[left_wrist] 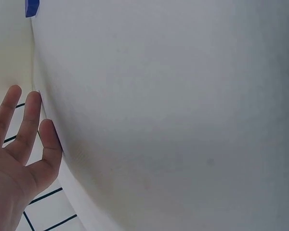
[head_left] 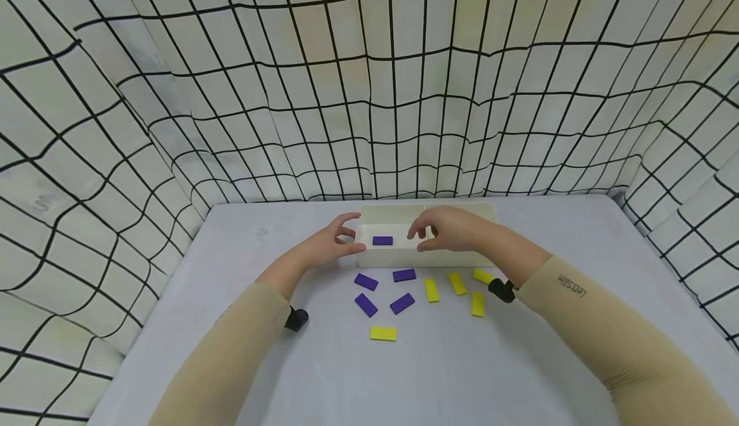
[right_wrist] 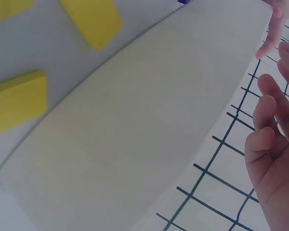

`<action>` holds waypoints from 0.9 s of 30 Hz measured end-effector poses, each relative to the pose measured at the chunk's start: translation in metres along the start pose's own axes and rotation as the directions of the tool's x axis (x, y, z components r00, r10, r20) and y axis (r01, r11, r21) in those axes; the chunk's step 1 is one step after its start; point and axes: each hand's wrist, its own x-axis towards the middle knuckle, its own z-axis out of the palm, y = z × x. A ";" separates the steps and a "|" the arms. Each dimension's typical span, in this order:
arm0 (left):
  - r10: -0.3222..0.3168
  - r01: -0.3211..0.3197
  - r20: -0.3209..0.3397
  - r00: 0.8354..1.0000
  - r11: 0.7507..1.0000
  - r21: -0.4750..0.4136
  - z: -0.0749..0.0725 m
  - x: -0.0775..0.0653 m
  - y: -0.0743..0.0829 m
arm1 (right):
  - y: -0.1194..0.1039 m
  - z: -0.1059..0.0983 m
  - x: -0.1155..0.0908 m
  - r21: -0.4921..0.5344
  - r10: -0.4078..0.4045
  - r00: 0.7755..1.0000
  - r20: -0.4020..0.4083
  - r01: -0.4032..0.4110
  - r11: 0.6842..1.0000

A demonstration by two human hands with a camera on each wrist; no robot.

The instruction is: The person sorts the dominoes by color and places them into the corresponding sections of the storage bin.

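Observation:
A long cream box (head_left: 398,259) stands toward the back of the white table. One purple block (head_left: 382,240) lies inside its left part, and a divider shows near the middle. My left hand (head_left: 326,245) is at the box's left end, fingers spread, with the thumb by the front left corner; whether it touches the wall I cannot tell. My right hand (head_left: 453,228) hovers over the middle of the box with fingers loosely bent and nothing between them. In the right wrist view the same box (right_wrist: 135,110) shows its outer wall beside the right hand (right_wrist: 274,144).
In front of the box lie several purple blocks (head_left: 402,303) at left and several yellow blocks (head_left: 432,290) at right. A single yellow block (head_left: 383,333) lies nearer to me. Behind the table (head_left: 346,381) hangs a white sheet with a black grid (head_left: 404,105).

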 end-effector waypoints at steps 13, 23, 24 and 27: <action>0.005 -0.005 0.003 1.000 1.000 -0.004 0.000 0.001 -0.002 | -0.009 0.005 -0.035 -0.014 -0.049 0.999 -0.017 0.049 0.999; 0.005 -0.005 0.003 1.000 1.000 -0.012 0.001 0.003 -0.002 | -0.011 0.017 -0.036 -0.005 -0.038 0.999 -0.004 0.038 0.999; 0.005 -0.005 0.003 1.000 1.000 -0.012 0.001 0.003 -0.003 | -0.012 0.019 -0.035 -0.002 -0.032 0.999 0.003 0.032 0.999; 0.005 -0.005 0.004 1.000 1.000 -0.014 0.001 0.002 -0.002 | -0.015 0.027 -0.031 -0.001 -0.010 0.999 0.032 0.010 1.000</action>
